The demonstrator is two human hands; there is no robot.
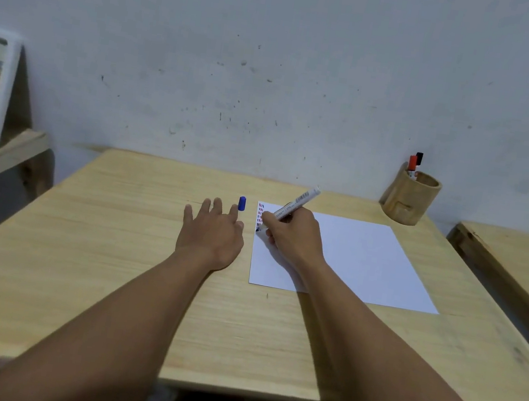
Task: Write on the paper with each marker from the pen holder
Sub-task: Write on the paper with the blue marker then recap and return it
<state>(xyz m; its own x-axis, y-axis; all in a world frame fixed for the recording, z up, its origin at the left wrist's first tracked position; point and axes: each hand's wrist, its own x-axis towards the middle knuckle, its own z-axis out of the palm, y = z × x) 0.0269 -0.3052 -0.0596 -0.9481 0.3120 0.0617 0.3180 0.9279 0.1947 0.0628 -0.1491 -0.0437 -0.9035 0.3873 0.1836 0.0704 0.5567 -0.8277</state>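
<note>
wooden table [113, 247] bearing white paper [366, 265], bare sheet stretching toward 3 o'clock. right hand [292, 235] grips the marker [292, 209], tip at the paper's left edge, long axis rising toward 1 o'clock. left hand [211, 230] flat, fingers spread, holding nothing, blue cap [242, 203] at its 1 o'clock; pen holder [409, 200] at the table's far right edge.

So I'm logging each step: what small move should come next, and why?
Probably finish this stroke. The right hand has the marker tip at the paper beside the column of marks, and the blue cap stands off by the left hand.
</note>
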